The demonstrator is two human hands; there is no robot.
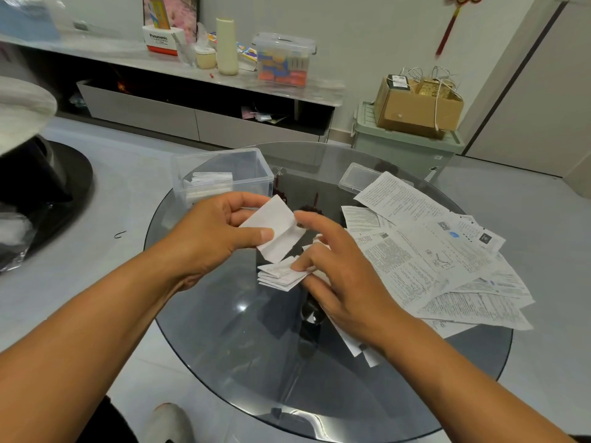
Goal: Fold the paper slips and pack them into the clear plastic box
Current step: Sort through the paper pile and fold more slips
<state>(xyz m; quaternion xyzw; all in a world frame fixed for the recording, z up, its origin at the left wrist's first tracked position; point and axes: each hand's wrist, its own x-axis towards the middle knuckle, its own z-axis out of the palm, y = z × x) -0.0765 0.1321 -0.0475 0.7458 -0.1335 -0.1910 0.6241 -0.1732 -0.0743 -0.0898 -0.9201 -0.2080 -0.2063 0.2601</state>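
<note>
My left hand [211, 231] pinches a folded white paper slip [277, 230] between thumb and fingers, above the middle of the round glass table [224, 330]. My right hand [339, 270] is just right of it; its index finger touches the slip's right edge and its lower fingers press on a small stack of folded slips [278, 274] lying on the glass. The clear plastic box [224, 174] stands open at the table's far left, with folded slips [211, 183] stacked inside.
A spread of unfolded printed paper slips [441, 260] covers the table's right side. The box's clear lid [359, 177] lies behind them. Beyond stand a low cabinet [198, 87] with containers, a green bin [403, 145] and a cardboard box [415, 107].
</note>
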